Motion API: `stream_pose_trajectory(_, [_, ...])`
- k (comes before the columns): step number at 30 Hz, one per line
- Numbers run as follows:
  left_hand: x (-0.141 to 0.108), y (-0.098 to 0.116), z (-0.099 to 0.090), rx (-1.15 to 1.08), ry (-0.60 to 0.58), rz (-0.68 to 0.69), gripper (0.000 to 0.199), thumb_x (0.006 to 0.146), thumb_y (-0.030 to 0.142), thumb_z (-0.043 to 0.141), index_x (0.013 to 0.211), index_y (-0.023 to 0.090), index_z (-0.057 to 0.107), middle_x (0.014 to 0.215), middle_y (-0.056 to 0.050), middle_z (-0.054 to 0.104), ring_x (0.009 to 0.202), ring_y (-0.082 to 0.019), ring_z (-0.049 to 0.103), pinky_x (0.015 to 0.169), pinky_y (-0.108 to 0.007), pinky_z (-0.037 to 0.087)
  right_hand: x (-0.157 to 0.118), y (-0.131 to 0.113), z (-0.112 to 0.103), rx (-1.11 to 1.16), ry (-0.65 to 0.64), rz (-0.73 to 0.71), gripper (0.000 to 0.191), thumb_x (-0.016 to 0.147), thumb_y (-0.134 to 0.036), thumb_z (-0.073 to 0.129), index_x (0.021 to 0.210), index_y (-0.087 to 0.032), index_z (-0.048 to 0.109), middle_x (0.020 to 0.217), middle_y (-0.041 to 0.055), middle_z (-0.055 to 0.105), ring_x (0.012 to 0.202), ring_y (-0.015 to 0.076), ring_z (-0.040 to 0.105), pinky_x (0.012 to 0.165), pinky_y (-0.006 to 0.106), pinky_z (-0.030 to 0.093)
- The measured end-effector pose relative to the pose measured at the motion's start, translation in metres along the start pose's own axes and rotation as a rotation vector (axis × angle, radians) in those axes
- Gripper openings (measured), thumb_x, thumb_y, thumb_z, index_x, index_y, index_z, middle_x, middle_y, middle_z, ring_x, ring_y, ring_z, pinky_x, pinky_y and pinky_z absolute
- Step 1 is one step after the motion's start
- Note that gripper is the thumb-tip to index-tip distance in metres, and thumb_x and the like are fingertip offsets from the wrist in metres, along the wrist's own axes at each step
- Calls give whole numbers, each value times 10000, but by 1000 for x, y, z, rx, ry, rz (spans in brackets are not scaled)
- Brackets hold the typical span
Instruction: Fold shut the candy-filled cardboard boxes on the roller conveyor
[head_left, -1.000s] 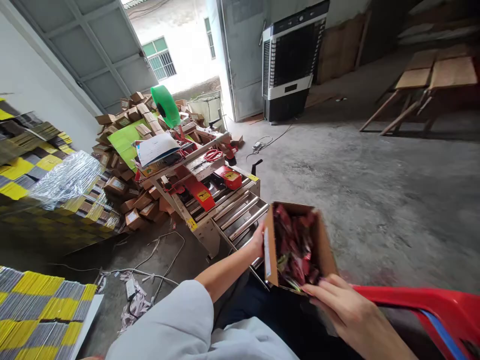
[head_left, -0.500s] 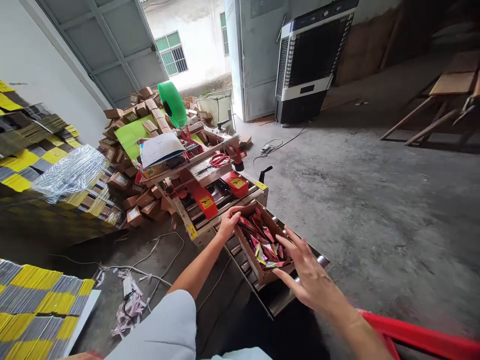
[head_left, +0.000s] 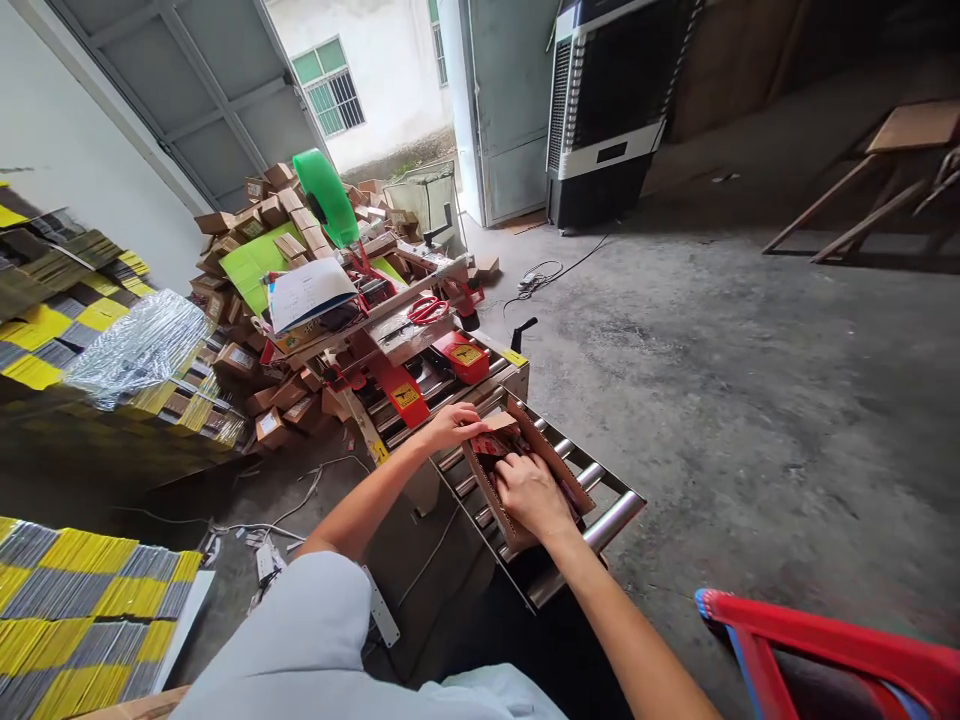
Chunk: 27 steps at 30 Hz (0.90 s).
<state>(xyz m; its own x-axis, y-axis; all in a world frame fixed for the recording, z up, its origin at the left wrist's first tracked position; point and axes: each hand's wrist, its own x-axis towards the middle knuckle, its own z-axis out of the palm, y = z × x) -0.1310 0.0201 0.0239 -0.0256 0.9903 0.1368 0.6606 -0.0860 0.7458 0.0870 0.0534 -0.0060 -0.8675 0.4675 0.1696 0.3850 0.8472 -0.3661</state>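
Packing at a roller conveyor. Half a second ago the right hand (head_left: 534, 493) is spread above the near right side of the open carton (head_left: 551, 455); now it reaches inside, fingers bent over the wrapped packets (head_left: 491, 444), and hides most of them. Its fingertips are out of sight, so whether it grips a packet cannot be told. The left hand (head_left: 452, 428) remains at the far left corner, now beside a cardboard flap (head_left: 504, 425) that lies inward over the far end and does not show in the preceding frame; its fingers are close together, but whether they pinch the flap cannot be told. One second ago the carton is tilted up between both hands; now, as half a second ago, it rests upright on the rollers (head_left: 615, 520).

Containers: the carton is open, with reddish packets visible around the right hand. Beyond the taping machine, marked by its red guards (head_left: 466, 358) and green tape roll (head_left: 326, 198), lies a heap of small brown boxes (head_left: 271, 428); the contents of these cannot be seen. Red-handled scissors (head_left: 428, 310) lie on the machine.
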Motion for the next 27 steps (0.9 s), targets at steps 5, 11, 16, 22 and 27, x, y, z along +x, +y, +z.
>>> stream_pose_trajectory(5, [21,2,-10,183,-263,16,412,874,530,594,684,172,666,707,-23,572,677,-131,505,663,-255,393,-9,5,6,230,421,-39,344,943,-153,415,1215,-177,623,1282,122,635,1226,242,553,1125,434,374])
stream_pose_trajectory(11, [31,4,13,377,-168,-85,279,897,338,544,674,188,619,637,-14,577,617,-149,491,635,-269,400,-3,6,2,113,-76,-156,419,736,2,594,1101,-164,715,1079,102,732,1104,237,648,1193,429,304])
stream_pose_trajectory(16, [37,13,26,517,-54,-98,183,870,269,574,707,196,616,801,-77,646,843,-210,569,876,-321,458,3,16,0,309,-61,-14,265,796,-67,568,961,-163,752,993,100,753,1008,232,672,935,339,517])
stream_pose_trajectory(22, [33,8,51,543,93,-197,165,931,248,488,991,168,618,1127,-173,602,1137,-319,521,1037,-484,386,-7,12,-9,792,401,127,391,979,-211,326,1135,-184,684,1168,81,702,1060,184,659,881,328,565])
stream_pose_trajectory(27, [26,1,68,566,252,-196,392,945,275,480,1323,182,531,1319,-163,573,1249,-328,491,1097,-480,358,-30,-7,-28,477,714,332,416,1009,-318,384,1358,-176,560,1386,146,567,1336,267,485,1159,505,362])
